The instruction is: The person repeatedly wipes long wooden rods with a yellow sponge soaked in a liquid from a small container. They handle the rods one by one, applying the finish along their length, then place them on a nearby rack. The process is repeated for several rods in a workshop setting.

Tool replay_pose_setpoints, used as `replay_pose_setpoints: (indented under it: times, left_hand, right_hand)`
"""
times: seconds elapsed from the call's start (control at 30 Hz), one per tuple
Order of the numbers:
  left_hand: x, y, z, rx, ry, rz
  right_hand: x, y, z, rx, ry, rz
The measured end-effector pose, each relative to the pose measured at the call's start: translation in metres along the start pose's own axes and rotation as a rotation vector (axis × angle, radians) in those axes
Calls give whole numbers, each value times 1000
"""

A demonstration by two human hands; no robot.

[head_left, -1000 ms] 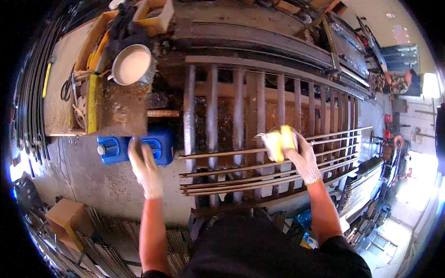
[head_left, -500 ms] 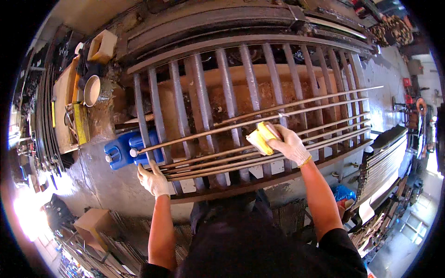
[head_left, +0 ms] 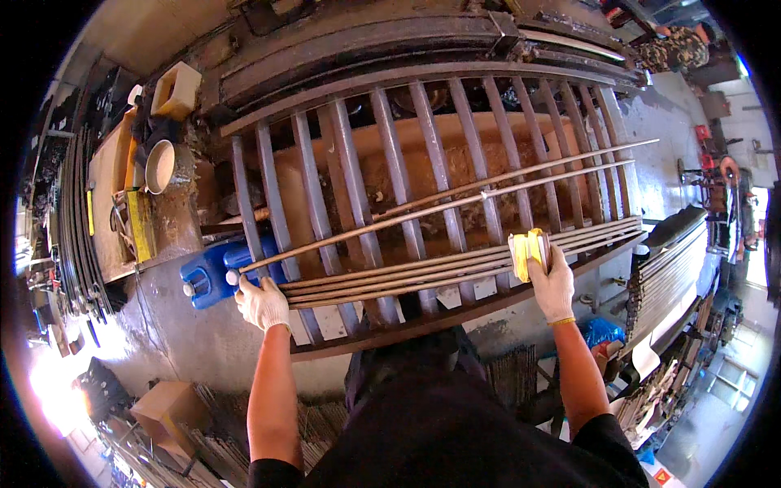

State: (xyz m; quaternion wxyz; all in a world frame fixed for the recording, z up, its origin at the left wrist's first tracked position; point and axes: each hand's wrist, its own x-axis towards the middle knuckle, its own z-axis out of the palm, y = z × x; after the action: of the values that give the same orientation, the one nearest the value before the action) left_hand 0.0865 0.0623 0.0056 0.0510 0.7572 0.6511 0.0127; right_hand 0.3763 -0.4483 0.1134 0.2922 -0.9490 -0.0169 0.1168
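A bunch of several long thin metal rods [head_left: 407,281] lies side by side across a rack of dark metal bars [head_left: 394,138]. At their left ends my left hand [head_left: 263,304], in a white knit glove, is closed round the rod ends, its grip partly hidden. My right hand [head_left: 554,286], gloved the same way, grips a folded yellow and white cloth pad [head_left: 527,254]. That pad rests against the bunch towards its right end. Farther off, two more rods [head_left: 423,214] lie slanting over the bars, apart from the bunch.
Blue jugs [head_left: 205,278] stand beside the rack's left end. A brown trough [head_left: 439,163] shows beneath the bars. At the left are a round pan [head_left: 160,167] and a bench with a yellow edge [head_left: 141,228]. Stacked strips [head_left: 671,272] lie right; a person [head_left: 679,49] is at the far right.
My right hand has moved right and nearer to me with the pad. The spread rods have drawn together into a tight bunch. My left hand stays by the left ends.
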Motion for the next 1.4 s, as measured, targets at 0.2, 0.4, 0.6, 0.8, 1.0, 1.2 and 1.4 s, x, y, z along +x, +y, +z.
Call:
replay_pose_setpoints:
  times: [0.2, 0.4, 0.6, 0.8, 1.0, 1.2, 1.4]
  left_hand:
    - [-18, -28, 11, -5, 39, 35]
    - [-21, -25, 5, -20, 7, 1]
    - [-17, -25, 7, -21, 35, 74]
    - [-11, -30, 10, 20, -44, 4]
    - [-6, -38, 19, 53, -42, 43]
    - [19, -94, 44, 123, -31, 163]
    - [42, -111, 42, 121, -146, 101]
  right_hand:
    - [-64, -37, 80, -48, 53, 12]
    - [-137, -163, 181, -53, -246, -248]
    - [-145, -217, 241, -9, -373, -477]
    - [-59, -94, 91, -149, -317, -239]
    - [69, 107, -92, -399, 57, -36]
    - [196, 261, -203, -654, 297, 153]
    - [290, 358, -281, -741, 228, 341]
